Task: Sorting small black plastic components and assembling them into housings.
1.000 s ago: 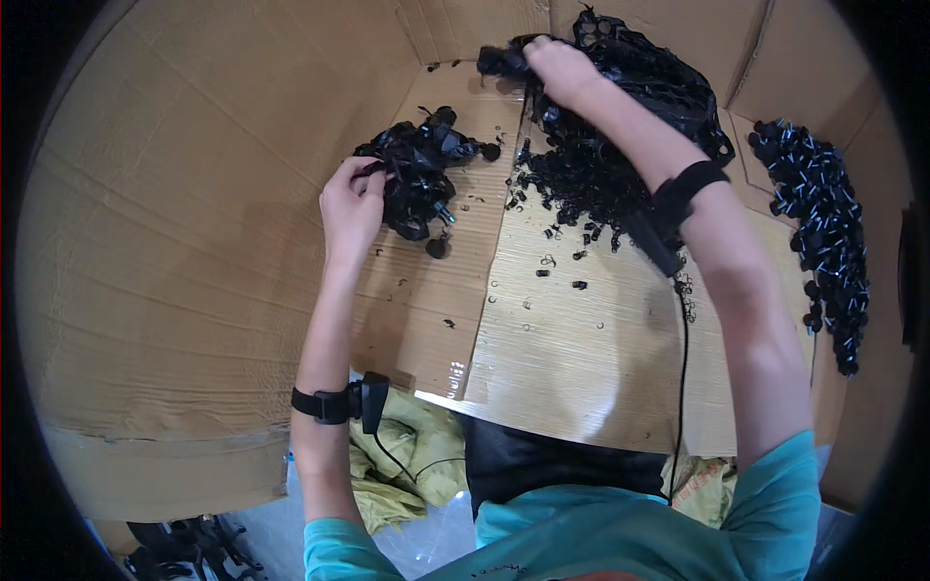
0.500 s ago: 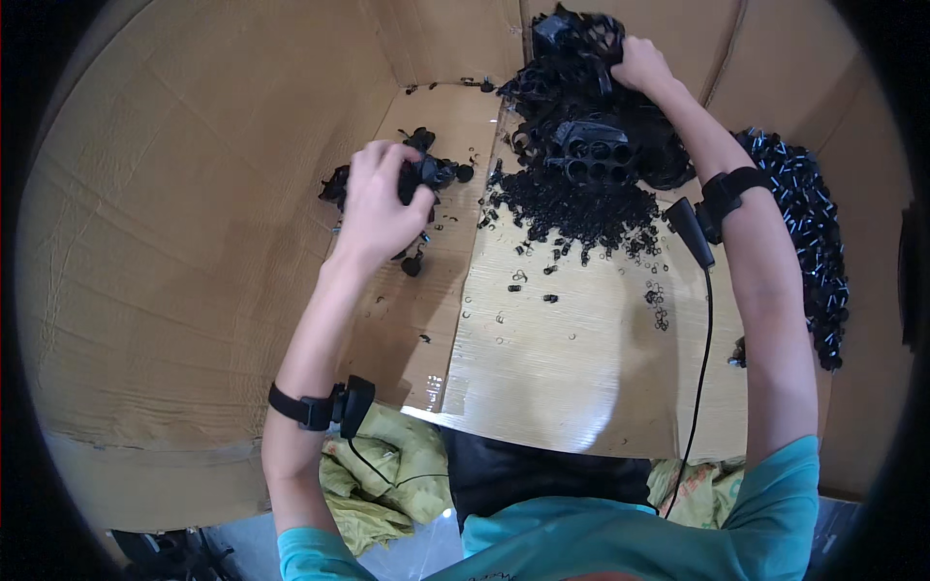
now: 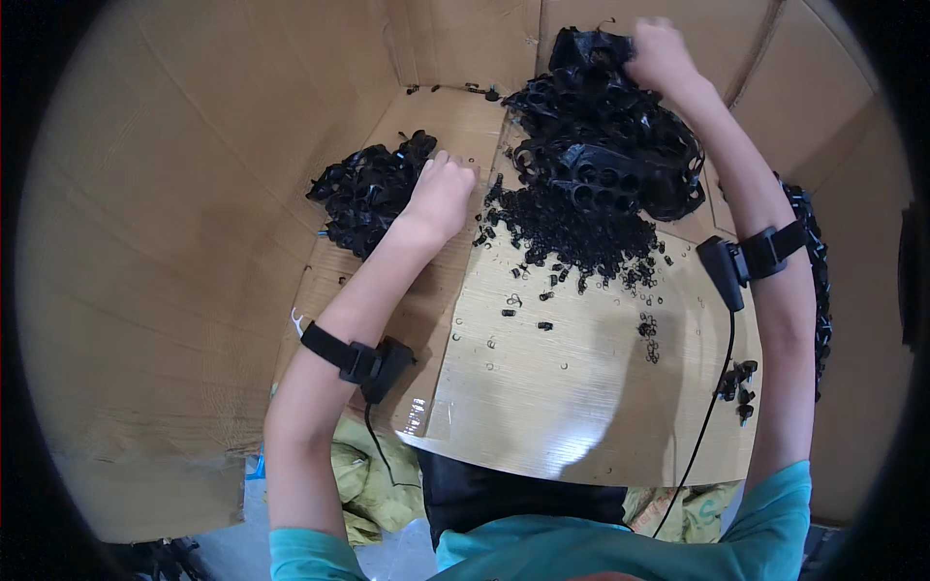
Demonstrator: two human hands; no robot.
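My left hand is closed, with its fingers curled down at the right edge of a small pile of black plastic pieces. Whatever those fingers hold is hidden beneath them. Farther off, my right hand is closed too, against the top right of a large heap of black perforated plastic. What it holds, if anything, does not show clearly. In the heap's front part lies a black moulded piece with rows of round holes. Many tiny black rings and parts spread out before it.
Cardboard walls enclose the work surface. Beyond my right forearm lies a long pile of black and blue-white small parts. Several black pieces lie beside that forearm. Cabled black devices are strapped to both forearms. Yellowish sacks lie below.
My left hand has moved right, off the middle of the small pile, and closed. My right hand has shifted slightly right and up. The whole view has shifted a little.
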